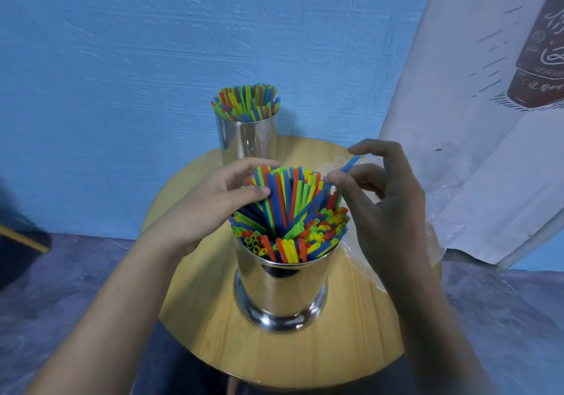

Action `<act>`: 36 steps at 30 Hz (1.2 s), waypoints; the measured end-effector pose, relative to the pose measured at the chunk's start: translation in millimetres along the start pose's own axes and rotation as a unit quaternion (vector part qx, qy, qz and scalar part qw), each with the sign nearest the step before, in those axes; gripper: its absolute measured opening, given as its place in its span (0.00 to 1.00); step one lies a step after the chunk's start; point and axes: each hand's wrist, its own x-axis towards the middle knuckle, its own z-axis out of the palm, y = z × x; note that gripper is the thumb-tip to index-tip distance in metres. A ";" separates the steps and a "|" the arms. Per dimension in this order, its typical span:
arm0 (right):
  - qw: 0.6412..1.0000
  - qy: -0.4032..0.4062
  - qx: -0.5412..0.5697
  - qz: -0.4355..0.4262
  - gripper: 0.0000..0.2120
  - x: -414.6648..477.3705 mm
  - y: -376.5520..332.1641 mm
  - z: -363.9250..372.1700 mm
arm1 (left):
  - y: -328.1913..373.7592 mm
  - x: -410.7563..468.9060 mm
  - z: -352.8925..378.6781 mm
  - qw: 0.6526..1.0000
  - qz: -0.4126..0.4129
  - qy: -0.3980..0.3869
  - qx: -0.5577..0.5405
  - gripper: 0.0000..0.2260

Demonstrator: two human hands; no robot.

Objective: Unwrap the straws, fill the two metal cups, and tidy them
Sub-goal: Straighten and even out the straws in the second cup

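- A round surface of pale, smooth wood grain [274,358] fills the lower middle of the frame.
- A shiny cylindrical metal cup with a flared base [280,291] stands at its centre. It is packed with thin plastic straws in red, yellow, green and blue [293,211]. The back ones stand tall, and the front ones lean lower, showing open round ends.
- The left hand [213,202] grips the tall bunch, thumb in front and fingers curled behind.
- The right hand [384,205] pinches a single blue straw [350,163] between thumb and forefinger, above the cup's right rim.
- A second shiny metal cup [248,141] at upper centre holds more coloured straws [245,103], fanned evenly.
- Crinkled clear plastic wrap [363,260] lies under the right hand.
- A rough blue wall [122,59] stands behind, with a white printed cloth [488,120] at the right.
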 end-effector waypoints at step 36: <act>0.973 -0.208 0.050 0.088 0.09 4.3 9.5 -10.9 | 16.6 11.5 11.1 0.993 0.081 0.042 0.075 0.05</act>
